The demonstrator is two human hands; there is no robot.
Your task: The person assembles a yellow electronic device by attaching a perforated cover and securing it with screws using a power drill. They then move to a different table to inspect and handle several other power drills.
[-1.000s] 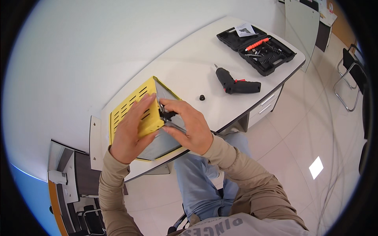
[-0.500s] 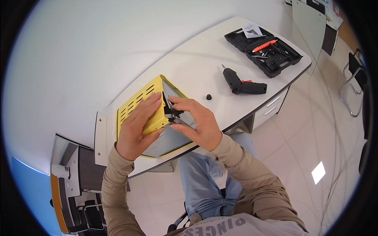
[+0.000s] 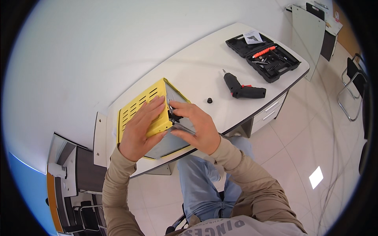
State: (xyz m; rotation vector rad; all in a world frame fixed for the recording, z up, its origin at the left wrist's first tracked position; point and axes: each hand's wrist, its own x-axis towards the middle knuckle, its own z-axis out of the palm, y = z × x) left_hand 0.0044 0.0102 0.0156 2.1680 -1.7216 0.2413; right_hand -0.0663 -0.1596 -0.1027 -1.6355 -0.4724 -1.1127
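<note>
A yellow metal casing [image 3: 136,104] with rows of slots stands tilted on the white desk, with grey panels on its sides. My left hand [image 3: 142,125] grips its corner, fingers stretched across the slotted face and thumb along the near edge. At the casing's right end, my right hand [image 3: 199,126] has fingers and thumb on either side of a grey metal piece with a black part [image 3: 175,117]. The fingers partly hide how that piece sits against the casing. To the right lies a black cordless screwdriver [image 3: 243,87] with a bit fitted and red accents.
A small black knob-like piece [image 3: 209,100] rests between the casing and the screwdriver. Farther back, an open black tool case [image 3: 275,76] holds bits, an orange flexible shaft [image 3: 264,52] and a paper leaflet [image 3: 254,37]. The white desk [image 3: 185,70] borders a wall.
The view has shifted slightly, so the desk and casing appear a little lower. Both hands stay on the casing, and the right fingers have shifted slightly around the grey piece.
</note>
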